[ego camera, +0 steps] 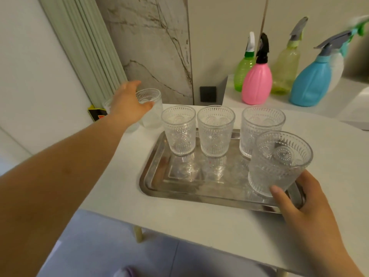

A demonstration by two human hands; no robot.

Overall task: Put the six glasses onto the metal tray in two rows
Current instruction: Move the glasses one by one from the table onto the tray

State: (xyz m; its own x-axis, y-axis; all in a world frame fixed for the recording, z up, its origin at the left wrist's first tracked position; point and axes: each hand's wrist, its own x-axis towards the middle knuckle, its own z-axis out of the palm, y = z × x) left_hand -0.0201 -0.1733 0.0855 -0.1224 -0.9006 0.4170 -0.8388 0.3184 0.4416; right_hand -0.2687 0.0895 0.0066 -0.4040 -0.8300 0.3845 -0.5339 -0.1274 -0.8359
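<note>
A: Where do the glasses stand?

B: Three embossed glasses stand upright in a row along the far side of the metal tray: a left glass, a middle glass and a right glass. The tray lies on a white table.

A: And the right hand?

B: The right hand is clamped on a fourth glass, thumb on its lower near side, the other fingers round the far side. That glass is tilted, its mouth leaning away from the camera, over the tray's near right corner. Whether its base touches the tray, I cannot tell.

A: The left one?

B: The left hand reaches to the table's far left corner, off the tray. Its fingers are spread around a fifth glass, thumb at the front; whether the grip has closed on it, I cannot tell. A sixth glass shows only as a blurred rim just behind the hand (mostly hidden).

A: Anything else nearby?

B: On a counter to the right stand spray bottles: a green bottle, a pink bottle, a yellow-green bottle and a blue bottle.
</note>
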